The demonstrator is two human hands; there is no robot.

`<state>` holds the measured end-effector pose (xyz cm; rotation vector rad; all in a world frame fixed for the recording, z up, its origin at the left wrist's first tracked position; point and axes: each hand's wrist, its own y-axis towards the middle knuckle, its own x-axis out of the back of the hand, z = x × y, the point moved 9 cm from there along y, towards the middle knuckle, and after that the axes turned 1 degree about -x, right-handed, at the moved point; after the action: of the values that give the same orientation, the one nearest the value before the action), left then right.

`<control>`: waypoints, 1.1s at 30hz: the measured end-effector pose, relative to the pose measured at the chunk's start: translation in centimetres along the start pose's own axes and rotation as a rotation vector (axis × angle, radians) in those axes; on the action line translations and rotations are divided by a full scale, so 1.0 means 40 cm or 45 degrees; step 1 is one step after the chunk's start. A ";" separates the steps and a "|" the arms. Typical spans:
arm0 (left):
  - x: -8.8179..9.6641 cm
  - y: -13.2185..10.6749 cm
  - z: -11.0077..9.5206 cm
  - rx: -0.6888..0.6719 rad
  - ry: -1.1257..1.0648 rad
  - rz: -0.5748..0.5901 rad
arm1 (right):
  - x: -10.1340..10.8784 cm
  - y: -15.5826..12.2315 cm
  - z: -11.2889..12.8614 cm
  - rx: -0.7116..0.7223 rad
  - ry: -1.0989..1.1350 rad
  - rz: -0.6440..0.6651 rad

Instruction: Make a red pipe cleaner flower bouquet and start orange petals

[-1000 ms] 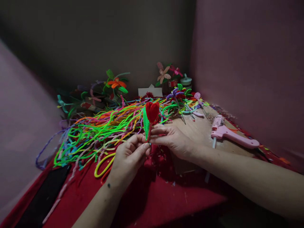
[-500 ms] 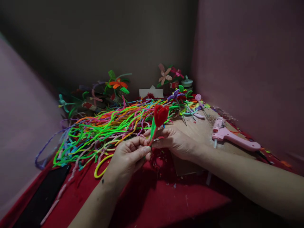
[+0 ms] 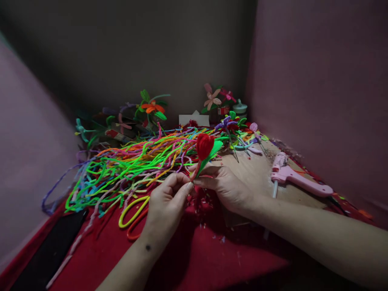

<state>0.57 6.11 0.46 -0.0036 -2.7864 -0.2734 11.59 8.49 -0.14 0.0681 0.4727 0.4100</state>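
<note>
A small red pipe-cleaner flower [image 3: 204, 145] with a green leaf [image 3: 212, 153] stands up between my hands. My left hand [image 3: 168, 200] pinches the bottom of its stem from the left, fingers closed. From the right, my right hand [image 3: 226, 186] grips the same stem just under the flower head, fingers closed too. Both hands hover over the red cloth [image 3: 212, 258] on the table.
A big tangle of coloured pipe cleaners [image 3: 127, 165] lies behind my left hand. Finished pipe-cleaner flowers [image 3: 151, 107] stand at the back. A pink glue gun [image 3: 295, 178] lies on a cardboard sheet [image 3: 257, 169] to the right. Dark strip [image 3: 51, 250] at lower left.
The flower has turned in my fingers: the green leaf, first on the left of the red head, is now on its right, and the flower leans more to the right.
</note>
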 end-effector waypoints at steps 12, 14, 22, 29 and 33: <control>-0.037 -0.059 -0.090 -0.868 1.143 -0.161 | 0.013 -0.007 -0.043 -0.056 0.148 -0.088; -0.029 -0.054 -0.089 -0.797 1.043 -0.138 | 0.012 -0.007 -0.033 -0.038 0.114 -0.080; 0.013 -0.025 -0.069 -0.405 0.502 -0.128 | -0.007 0.013 0.039 0.105 -0.408 0.102; 0.000 -0.019 -0.035 -0.075 0.027 0.007 | -0.012 0.017 0.046 0.103 -0.328 0.328; -0.026 -0.022 -0.027 0.094 -0.360 0.123 | -0.025 0.010 0.043 0.118 -0.352 0.502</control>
<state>1.86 5.09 0.95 -0.1718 -3.0638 -0.1562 11.43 8.52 1.88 0.3072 0.2025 0.7537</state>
